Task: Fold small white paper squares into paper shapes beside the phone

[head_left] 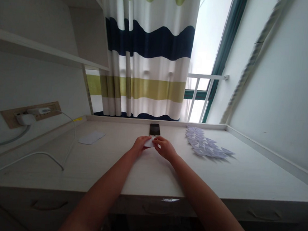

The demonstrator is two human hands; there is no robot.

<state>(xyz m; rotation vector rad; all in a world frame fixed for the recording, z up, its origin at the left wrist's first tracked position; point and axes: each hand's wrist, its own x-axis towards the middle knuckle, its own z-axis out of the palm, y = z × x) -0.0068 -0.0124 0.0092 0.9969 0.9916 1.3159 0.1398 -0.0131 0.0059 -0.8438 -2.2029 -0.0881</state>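
Between my two hands, over the middle of the desk, is a small piece of white paper (148, 143). My left hand (140, 143) grips its left side, and the fingers of my right hand (164, 147) pinch its right edge. Just beyond my fingertips a dark phone (155, 129) lies on the desk. To the right sits a cluster of folded white paper pieces (207, 145), pointed in shape and crowded together. Some flat white paper (91, 137) rests on the left part of the desk. How the held paper is folded is too small to tell.
The pale desk (84, 170) has a raised rim at the back and drawers below its front edge. A white cable (69, 147) trails across its left side from a wall socket (30, 113). A shelf (46, 50) juts out at upper left; a striped curtain (152, 68) hangs behind.
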